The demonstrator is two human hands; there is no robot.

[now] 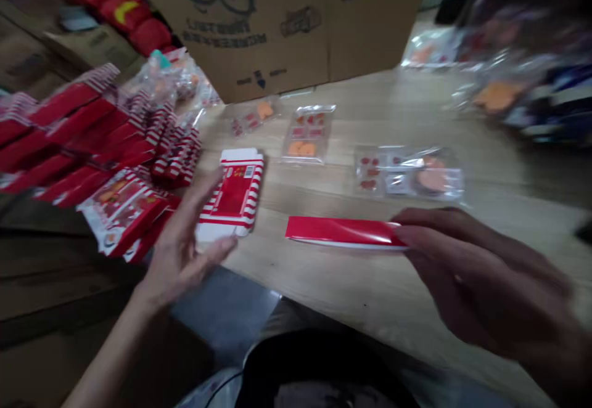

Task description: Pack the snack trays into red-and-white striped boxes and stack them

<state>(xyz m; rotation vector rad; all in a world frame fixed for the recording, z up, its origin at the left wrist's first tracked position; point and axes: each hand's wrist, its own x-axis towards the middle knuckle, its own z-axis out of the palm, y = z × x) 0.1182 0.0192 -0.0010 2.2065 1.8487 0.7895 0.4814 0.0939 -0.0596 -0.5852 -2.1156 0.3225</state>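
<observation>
My left hand (182,244) has its thumb and fingers spread at the left side of a red-and-white striped carton (235,192). The carton lies on the table with white flaps at both ends; I cannot tell whether the fingers touch it. Pinched by one end in my right hand (481,272) is a narrow, glossy red card piece (342,232) with a white lower edge, held level above the tabletop. Beyond it lies a clear packet (409,174) with orange and red pieces. Further back are another clear packet (305,135) and a smaller one (254,117).
Striped red cartons (92,130) are stacked at the left, with clear bagged items (176,78) behind them. A large cardboard box (287,32) stands along the back of the wooden table (319,272). More plastic bags (504,90) crowd the far right.
</observation>
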